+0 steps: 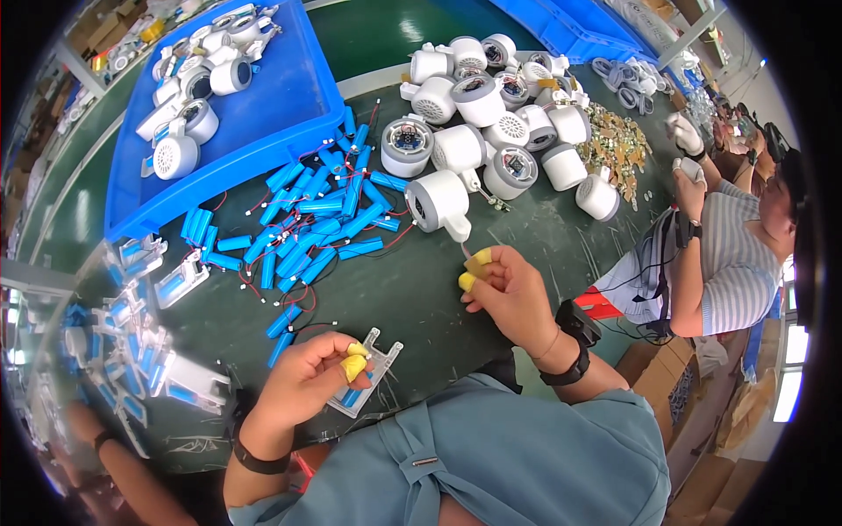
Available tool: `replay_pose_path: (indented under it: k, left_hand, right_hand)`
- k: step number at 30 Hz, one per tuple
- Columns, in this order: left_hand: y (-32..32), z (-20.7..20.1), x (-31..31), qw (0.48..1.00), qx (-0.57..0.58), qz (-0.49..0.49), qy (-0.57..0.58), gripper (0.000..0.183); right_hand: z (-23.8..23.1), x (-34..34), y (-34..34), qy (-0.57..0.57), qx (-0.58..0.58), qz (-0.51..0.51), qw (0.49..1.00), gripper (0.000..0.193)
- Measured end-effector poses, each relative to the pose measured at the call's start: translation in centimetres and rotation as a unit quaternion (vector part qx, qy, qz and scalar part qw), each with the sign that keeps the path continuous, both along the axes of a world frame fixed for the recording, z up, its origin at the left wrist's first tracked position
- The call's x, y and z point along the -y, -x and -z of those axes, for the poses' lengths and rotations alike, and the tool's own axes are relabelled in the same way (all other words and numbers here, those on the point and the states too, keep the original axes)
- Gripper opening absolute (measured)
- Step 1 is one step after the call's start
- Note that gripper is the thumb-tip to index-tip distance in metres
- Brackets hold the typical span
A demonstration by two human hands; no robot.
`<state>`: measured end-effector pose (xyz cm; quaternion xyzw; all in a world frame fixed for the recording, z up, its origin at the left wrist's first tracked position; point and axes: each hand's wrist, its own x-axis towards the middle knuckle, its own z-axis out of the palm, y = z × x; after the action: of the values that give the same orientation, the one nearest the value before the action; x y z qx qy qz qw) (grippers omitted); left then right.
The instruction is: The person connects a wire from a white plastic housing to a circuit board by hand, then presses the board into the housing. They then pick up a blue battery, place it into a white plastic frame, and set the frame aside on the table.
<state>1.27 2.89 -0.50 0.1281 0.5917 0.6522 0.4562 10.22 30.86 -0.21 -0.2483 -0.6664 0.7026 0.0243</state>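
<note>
My left hand (311, 377), with yellow covers on two fingertips, is closed in a pinch over a pale plastic frame (379, 368). A blue cylinder battery (351, 396) lies in that frame, and whatever the fingertips hold is hidden. Further right, my right hand (513, 296) also wears yellow fingertip covers. Its thumb and forefinger pinch a small, thin tan piece whose kind I cannot make out. Just beyond those fingers lies a white round housing with a short handle (441, 202). Loose blue batteries with red and black wires (307, 250) are heaped between and beyond my hands.
A blue tray (289, 131) at the far left carries white housings. More housings (478, 98) crowd the far middle, beside a pile of small tan boards (618, 145). Frames with batteries (132, 342) lie left. A co-worker (737, 228) works at the right; another person's arm (123, 465) shows lower left.
</note>
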Motion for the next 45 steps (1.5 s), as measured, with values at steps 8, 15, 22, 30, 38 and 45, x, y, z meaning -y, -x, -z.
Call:
replay_pose_path:
  k: [8,15,22,30,38,45]
  left_hand:
    - [-0.1,0.5,0.2,0.998,-0.040,-0.024,0.035,0.016]
    - [-0.3,1.1,-0.2,0.974,-0.212,-0.034,0.067,0.013]
    - [-0.1,0.4,-0.5,0.976,-0.205,-0.042,0.066,0.012]
    - [-0.2,-0.1,-0.5,0.935,-0.341,-0.021,0.094,0.020]
    - [-0.8,0.4,-1.3,0.928,-0.365,-0.045,0.066,0.018]
    - [-0.9,0.4,-1.6,0.916,-0.394,-0.049,0.055,0.022]
  right_hand:
    - [-1.9,-0.1,-0.2,-0.548,-0.036,-0.082,0.832,0.017]
    - [-1.8,-0.5,0.9,-0.484,-0.102,-0.132,0.859,0.020]
    - [-1.5,-2.9,0.4,-0.478,-0.046,-0.057,0.875,0.021]
    - [-2.0,-0.3,1.1,0.089,0.086,-0.190,0.974,0.020]
    - [0.2,5.2,1.1,0.163,0.033,-0.282,0.945,0.018]
    - [0.7,5.6,1.1,0.119,0.032,-0.311,0.942,0.018]
